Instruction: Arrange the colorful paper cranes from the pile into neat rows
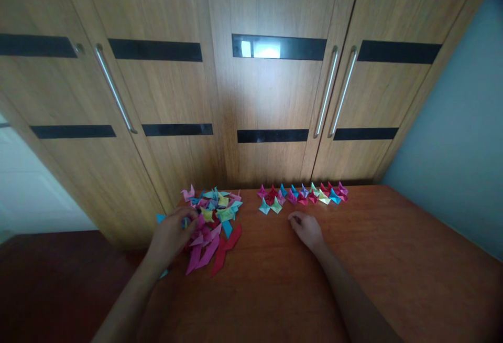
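Note:
My left hand (173,234) reaches into a loose pile of folded paper pieces at the left of the table. Its thumb and fingers are closed around a folded paper piece at the pile's near-left side; the fingers partly hide which one. Beside them lie pink folded strips (205,248), red folded strips (227,248) and a pale green folded piece (226,214). My right hand (308,231) rests on the bare wood with fingers curled in, and nothing shows in it. Just beyond it stand rows of small pointed origami pieces (302,194) in several colours.
The brown wooden table (267,280) reaches back to a wooden wardrobe (271,159) with long metal handles (326,91). A pale blue wall (456,149) borders the right side. Left of the table, the dark floor (58,280) lies lower.

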Action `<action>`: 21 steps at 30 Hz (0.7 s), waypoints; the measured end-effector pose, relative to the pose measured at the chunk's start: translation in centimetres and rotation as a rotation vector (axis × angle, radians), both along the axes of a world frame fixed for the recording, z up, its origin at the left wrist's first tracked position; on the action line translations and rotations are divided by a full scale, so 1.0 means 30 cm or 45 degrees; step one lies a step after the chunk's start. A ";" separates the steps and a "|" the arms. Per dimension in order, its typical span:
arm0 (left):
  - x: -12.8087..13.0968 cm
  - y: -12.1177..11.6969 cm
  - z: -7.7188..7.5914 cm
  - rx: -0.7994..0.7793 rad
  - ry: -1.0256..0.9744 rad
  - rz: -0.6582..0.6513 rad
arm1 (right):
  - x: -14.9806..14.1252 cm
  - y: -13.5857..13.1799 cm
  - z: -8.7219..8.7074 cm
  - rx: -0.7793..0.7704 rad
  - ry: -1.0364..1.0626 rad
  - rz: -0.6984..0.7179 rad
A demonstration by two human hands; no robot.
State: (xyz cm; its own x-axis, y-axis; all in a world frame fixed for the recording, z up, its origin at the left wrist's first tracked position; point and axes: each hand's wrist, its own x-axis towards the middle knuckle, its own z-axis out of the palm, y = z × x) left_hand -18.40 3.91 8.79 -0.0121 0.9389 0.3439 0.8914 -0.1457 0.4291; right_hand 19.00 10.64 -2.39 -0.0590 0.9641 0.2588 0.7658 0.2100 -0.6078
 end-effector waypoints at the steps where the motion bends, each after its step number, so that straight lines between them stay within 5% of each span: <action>1: 0.011 -0.009 0.011 0.046 -0.033 -0.024 | 0.001 0.001 0.000 -0.006 0.000 -0.001; 8: 0.200 -0.035 0.025 0.105 -0.325 -0.335 | -0.010 0.000 0.016 -0.024 0.199 0.057; 16: 0.461 0.008 -0.101 0.203 -0.198 -0.421 | -0.173 -0.094 0.105 -0.060 0.621 0.558; 21: 0.516 0.028 -0.160 0.220 -0.231 -0.427 | -0.220 -0.114 0.102 -0.008 0.619 0.580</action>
State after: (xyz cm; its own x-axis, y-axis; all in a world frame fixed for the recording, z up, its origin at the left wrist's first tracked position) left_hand -2.91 4.74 4.00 0.2097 0.8297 0.5174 0.6944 -0.4989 0.5186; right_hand 12.38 7.22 0.68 -0.3392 0.8719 0.3532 0.2394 0.4431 -0.8639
